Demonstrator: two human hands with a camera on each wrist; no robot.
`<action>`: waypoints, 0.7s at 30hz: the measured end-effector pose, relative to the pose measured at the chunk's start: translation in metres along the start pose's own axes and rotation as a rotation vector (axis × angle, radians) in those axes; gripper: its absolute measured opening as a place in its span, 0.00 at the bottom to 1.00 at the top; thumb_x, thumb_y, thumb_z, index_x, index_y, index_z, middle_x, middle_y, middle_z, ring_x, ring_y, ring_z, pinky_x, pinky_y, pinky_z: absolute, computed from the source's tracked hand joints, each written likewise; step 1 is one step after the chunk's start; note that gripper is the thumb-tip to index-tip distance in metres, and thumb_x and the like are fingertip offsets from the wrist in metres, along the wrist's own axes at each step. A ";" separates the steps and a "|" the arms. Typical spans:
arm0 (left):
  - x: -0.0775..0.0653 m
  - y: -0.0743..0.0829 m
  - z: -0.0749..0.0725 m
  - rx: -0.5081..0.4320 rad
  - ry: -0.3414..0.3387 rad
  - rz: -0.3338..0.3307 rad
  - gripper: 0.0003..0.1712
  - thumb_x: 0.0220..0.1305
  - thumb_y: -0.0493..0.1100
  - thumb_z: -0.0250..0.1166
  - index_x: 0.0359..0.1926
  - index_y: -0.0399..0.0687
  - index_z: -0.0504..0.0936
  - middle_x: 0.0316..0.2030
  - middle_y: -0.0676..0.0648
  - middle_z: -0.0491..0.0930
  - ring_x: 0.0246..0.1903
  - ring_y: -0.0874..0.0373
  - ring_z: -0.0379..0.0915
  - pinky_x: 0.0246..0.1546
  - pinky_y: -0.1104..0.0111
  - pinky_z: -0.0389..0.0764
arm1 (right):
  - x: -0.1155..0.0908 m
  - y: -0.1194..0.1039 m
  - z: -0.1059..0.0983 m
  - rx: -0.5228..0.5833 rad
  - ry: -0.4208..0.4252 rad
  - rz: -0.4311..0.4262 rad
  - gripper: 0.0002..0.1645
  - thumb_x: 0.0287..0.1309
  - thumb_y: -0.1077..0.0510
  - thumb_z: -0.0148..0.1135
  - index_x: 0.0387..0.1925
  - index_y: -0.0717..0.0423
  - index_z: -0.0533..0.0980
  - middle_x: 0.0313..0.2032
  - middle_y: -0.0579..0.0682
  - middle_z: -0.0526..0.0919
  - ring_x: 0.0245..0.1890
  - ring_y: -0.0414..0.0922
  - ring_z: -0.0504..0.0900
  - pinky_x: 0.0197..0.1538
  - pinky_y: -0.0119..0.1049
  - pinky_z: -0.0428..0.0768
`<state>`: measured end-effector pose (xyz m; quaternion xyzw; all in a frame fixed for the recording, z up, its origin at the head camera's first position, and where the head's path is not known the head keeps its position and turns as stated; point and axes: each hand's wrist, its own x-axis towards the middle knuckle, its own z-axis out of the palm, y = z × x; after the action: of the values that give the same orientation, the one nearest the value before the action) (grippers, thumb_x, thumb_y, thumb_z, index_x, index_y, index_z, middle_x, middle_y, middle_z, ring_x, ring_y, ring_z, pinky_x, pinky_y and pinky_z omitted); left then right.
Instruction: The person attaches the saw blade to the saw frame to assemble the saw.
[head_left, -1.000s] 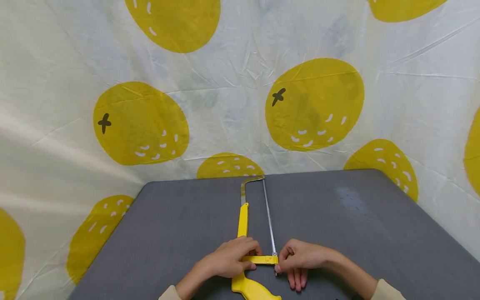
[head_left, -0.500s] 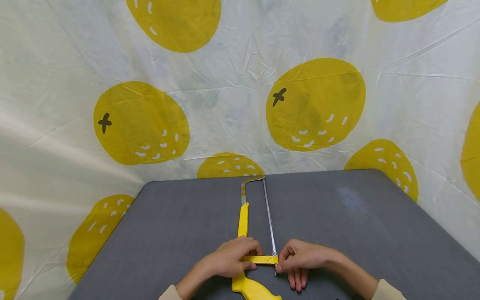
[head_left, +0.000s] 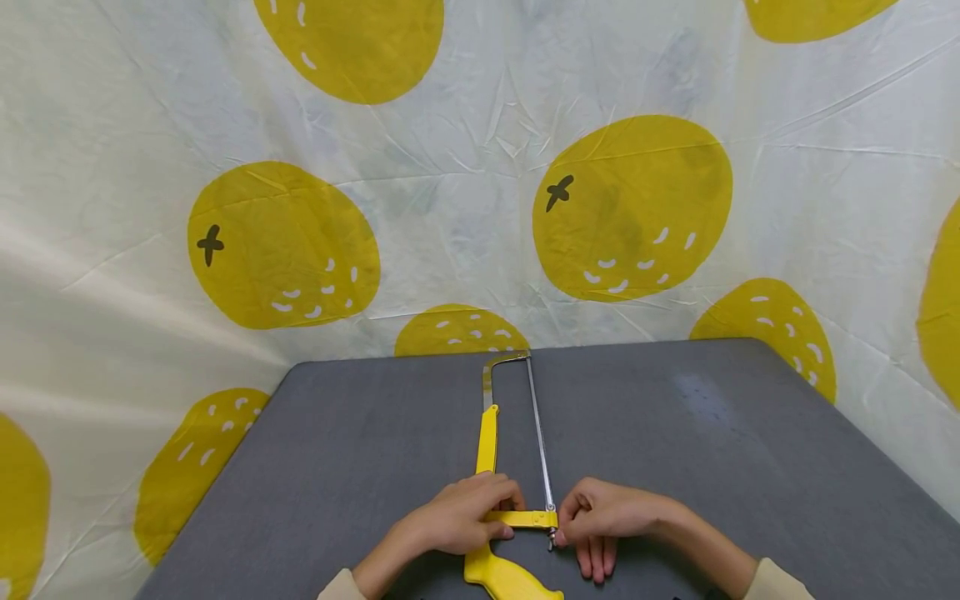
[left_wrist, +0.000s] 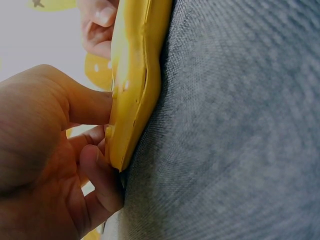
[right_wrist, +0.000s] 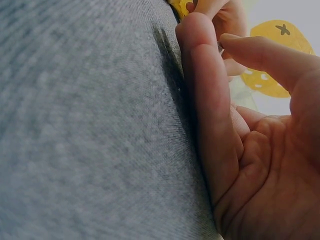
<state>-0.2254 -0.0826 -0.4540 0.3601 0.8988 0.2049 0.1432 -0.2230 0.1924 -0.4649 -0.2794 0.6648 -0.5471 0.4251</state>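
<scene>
A yellow hacksaw (head_left: 487,442) lies flat, its handle (head_left: 510,579) toward the person and its metal blade (head_left: 537,429) stretched along the right side. My left hand (head_left: 461,515) grips the frame where it meets the handle, its fingers and thumb around the yellow crosspiece (head_left: 529,520). In the left wrist view the thumb presses against the yellow handle (left_wrist: 131,90). At the near end of the blade, my right hand (head_left: 611,510) pinches the small metal wing nut (head_left: 552,542) between thumb and index finger. Its other fingers rest on the table, as the right wrist view also shows.
The grey table (head_left: 375,442) carries the saw, whose far end reaches close to the back edge. Behind and at both sides hangs a white cloth (head_left: 450,225) printed with yellow fruit. A pale smudge (head_left: 701,396) marks the table at the right.
The wing nut sits at a slightly different angle under my right fingertips. My left hand and the hacksaw stay in place.
</scene>
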 end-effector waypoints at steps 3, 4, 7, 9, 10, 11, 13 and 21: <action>0.000 0.000 0.000 0.002 -0.001 -0.002 0.10 0.68 0.48 0.70 0.46 0.68 0.79 0.35 0.65 0.71 0.35 0.72 0.66 0.36 0.76 0.69 | 0.000 0.000 0.000 -0.001 0.000 -0.002 0.19 0.69 0.57 0.61 0.43 0.75 0.79 0.32 0.92 0.72 0.18 0.34 0.86 0.22 0.27 0.80; 0.000 0.000 0.000 0.001 -0.002 -0.003 0.10 0.68 0.49 0.70 0.46 0.68 0.79 0.35 0.65 0.72 0.35 0.72 0.66 0.36 0.76 0.69 | 0.000 0.000 0.000 -0.001 -0.001 -0.003 0.19 0.69 0.57 0.61 0.43 0.75 0.79 0.32 0.92 0.72 0.18 0.34 0.86 0.22 0.27 0.80; -0.001 0.000 0.000 -0.002 -0.006 -0.007 0.10 0.68 0.49 0.70 0.46 0.68 0.79 0.35 0.65 0.72 0.35 0.72 0.66 0.36 0.76 0.70 | 0.000 0.001 0.000 -0.006 -0.004 -0.007 0.19 0.68 0.58 0.60 0.43 0.75 0.79 0.32 0.92 0.72 0.18 0.34 0.86 0.22 0.27 0.80; -0.001 -0.001 0.000 -0.005 -0.010 -0.011 0.10 0.69 0.49 0.70 0.46 0.68 0.79 0.35 0.65 0.72 0.35 0.72 0.66 0.36 0.76 0.70 | 0.001 0.001 0.000 -0.011 -0.005 -0.011 0.18 0.68 0.58 0.60 0.43 0.75 0.79 0.32 0.92 0.72 0.19 0.34 0.86 0.22 0.27 0.80; 0.000 -0.001 0.000 -0.006 -0.012 -0.012 0.10 0.69 0.49 0.70 0.47 0.68 0.79 0.36 0.65 0.72 0.35 0.71 0.66 0.36 0.76 0.70 | 0.001 0.001 0.000 -0.013 -0.004 -0.014 0.18 0.68 0.58 0.60 0.43 0.75 0.79 0.31 0.92 0.72 0.19 0.35 0.86 0.22 0.27 0.80; 0.000 -0.001 0.000 -0.005 -0.013 -0.013 0.10 0.69 0.49 0.69 0.47 0.68 0.79 0.36 0.65 0.72 0.35 0.71 0.66 0.36 0.76 0.70 | 0.000 0.001 0.000 -0.016 -0.003 -0.016 0.18 0.67 0.58 0.59 0.43 0.75 0.79 0.31 0.92 0.72 0.19 0.35 0.86 0.22 0.27 0.80; 0.000 -0.001 0.000 -0.003 -0.014 -0.013 0.10 0.69 0.49 0.69 0.47 0.68 0.79 0.36 0.65 0.72 0.35 0.72 0.66 0.36 0.76 0.70 | 0.000 0.001 0.000 -0.018 0.000 -0.017 0.18 0.67 0.59 0.59 0.42 0.75 0.79 0.31 0.91 0.72 0.18 0.35 0.86 0.22 0.27 0.79; 0.001 -0.001 0.000 0.012 -0.006 -0.007 0.10 0.69 0.49 0.69 0.47 0.68 0.79 0.36 0.65 0.72 0.35 0.72 0.66 0.36 0.76 0.70 | 0.001 0.003 -0.001 -0.018 0.001 -0.014 0.18 0.67 0.59 0.60 0.42 0.77 0.78 0.31 0.92 0.72 0.18 0.35 0.86 0.21 0.27 0.80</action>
<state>-0.2271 -0.0825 -0.4551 0.3582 0.9009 0.1978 0.1444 -0.2241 0.1928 -0.4679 -0.2874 0.6680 -0.5444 0.4182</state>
